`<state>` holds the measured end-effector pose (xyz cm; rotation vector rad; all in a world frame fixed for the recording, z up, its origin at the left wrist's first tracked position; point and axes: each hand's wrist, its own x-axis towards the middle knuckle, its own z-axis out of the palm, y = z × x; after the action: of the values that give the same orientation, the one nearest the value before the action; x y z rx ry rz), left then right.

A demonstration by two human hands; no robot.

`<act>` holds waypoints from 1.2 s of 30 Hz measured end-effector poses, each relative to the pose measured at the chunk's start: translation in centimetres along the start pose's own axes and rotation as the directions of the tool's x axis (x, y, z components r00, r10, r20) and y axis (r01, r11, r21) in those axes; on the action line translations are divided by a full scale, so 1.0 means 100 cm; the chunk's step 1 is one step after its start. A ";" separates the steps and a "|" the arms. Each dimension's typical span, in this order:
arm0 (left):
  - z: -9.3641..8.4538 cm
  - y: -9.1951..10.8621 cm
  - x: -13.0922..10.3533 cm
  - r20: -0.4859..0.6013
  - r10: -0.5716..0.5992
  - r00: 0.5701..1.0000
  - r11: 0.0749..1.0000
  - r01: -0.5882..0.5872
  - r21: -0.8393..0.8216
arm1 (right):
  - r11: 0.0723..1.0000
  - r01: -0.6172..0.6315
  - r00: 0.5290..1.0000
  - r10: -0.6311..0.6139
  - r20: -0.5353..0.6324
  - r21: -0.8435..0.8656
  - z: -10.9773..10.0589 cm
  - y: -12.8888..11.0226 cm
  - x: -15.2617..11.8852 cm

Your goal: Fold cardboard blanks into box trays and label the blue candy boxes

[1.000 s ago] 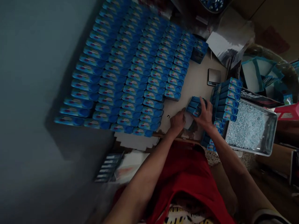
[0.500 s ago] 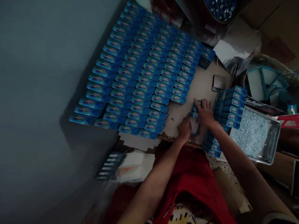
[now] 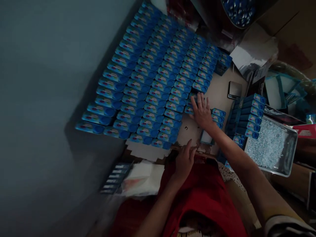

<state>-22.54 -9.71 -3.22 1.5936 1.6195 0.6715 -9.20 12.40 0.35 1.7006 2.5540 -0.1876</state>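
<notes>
Rows of small blue packs (image 3: pixel 158 82) with printed labels cover the tabletop. My right hand (image 3: pixel 202 113) lies over the front end of the right-hand row, fingers spread, its fingertips at a blue pack (image 3: pixel 189 110) partly hidden beneath them. Just right of that hand, a short group of blue packs (image 3: pixel 218 112) stands by itself. A flat white piece with a blue edge (image 3: pixel 206 137) lies below my right wrist. Held near the table's front edge, my left hand (image 3: pixel 184 161) has its fingers apart and nothing in it.
Stacked blue packs (image 3: pixel 254 110) stand on the right, beside a metal tray (image 3: pixel 291 154) of pale blue granules. A small scale (image 3: pixel 234 89) sits behind. At the back is a tub of shiny blue pieces (image 3: pixel 239 11). A grey wall (image 3: pixel 49 82) borders the left.
My right hand has moved left, from the separate packs to the end of the row, where more packs now sit. The left hand has drawn back toward my body, away from the white piece.
</notes>
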 end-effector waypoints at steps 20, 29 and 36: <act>-0.031 0.015 -0.027 0.217 -0.353 0.910 0.689 0.409 -0.598 | 0.998 0.015 0.955 0.004 -0.298 0.063 -0.056 -0.041 -0.180; 0.040 0.027 -0.022 0.215 0.113 0.970 0.878 0.004 -0.479 | 0.987 -0.156 0.927 0.161 -0.339 0.041 0.042 -0.014 -0.229; 0.055 0.011 -0.009 0.168 0.099 0.981 0.925 -0.028 -0.380 | 0.985 -0.172 0.980 0.174 -0.094 0.028 0.019 -0.015 -0.205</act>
<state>-17.50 -11.27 -5.37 1.3835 1.2211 0.7907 -2.70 -7.19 1.11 1.9734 2.4587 -0.1243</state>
